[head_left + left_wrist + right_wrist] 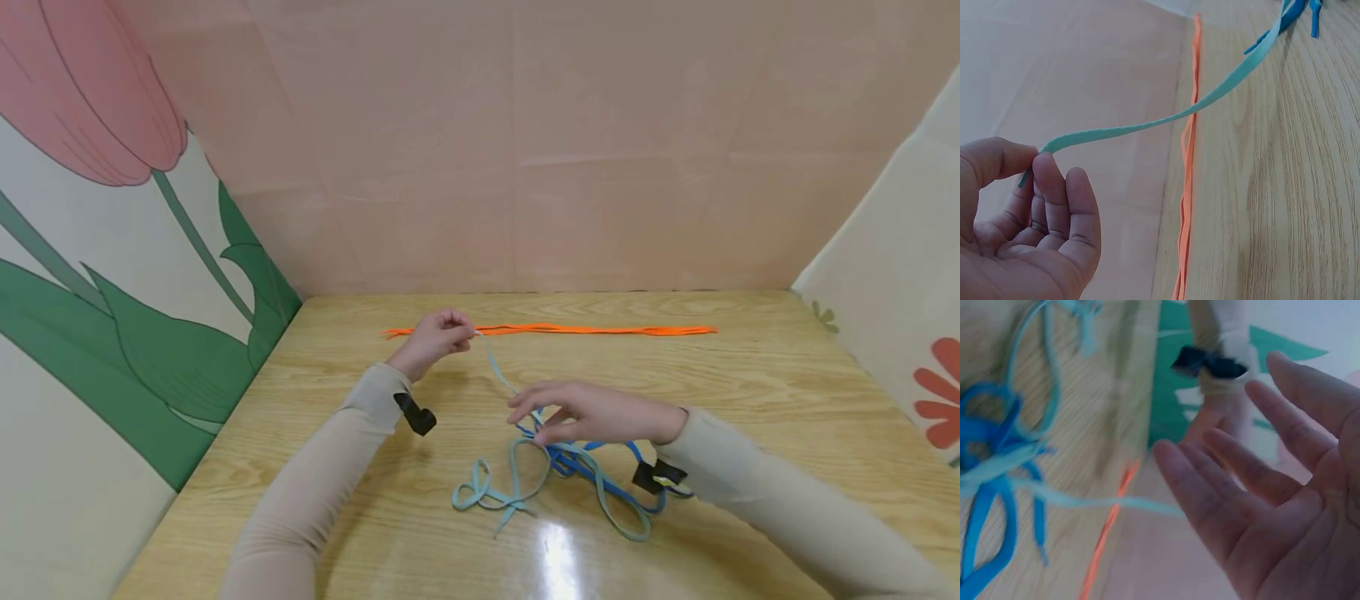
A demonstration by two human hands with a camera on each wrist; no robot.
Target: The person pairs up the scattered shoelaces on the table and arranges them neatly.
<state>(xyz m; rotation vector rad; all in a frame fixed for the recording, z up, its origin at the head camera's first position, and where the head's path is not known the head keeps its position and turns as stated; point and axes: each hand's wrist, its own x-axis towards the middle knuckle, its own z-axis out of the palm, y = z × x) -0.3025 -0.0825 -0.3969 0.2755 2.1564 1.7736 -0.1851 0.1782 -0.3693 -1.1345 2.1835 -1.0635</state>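
Note:
My left hand [441, 340] pinches one end of a light teal shoelace [1141, 126] between thumb and forefinger, its tip poking out past them. From there the lace runs down to a loose tangle of teal and blue shoelaces on the table. Over that tangle hovers my right hand [592, 412], fingers spread and nothing held in them, as the right wrist view shows. Blue shoelaces [1004, 531] form several loops in the tangle. A teal loop [471, 497] and a teal lace end lie toward the table's front.
Straight along the table's back lies a bundle of orange shoelaces [585, 329]. The wood-patterned table [337, 517] meets a pinkish backdrop [525, 167] behind. A tulip-printed panel [202, 333] stands on the left, a white panel with a red flower [900, 317] on the right.

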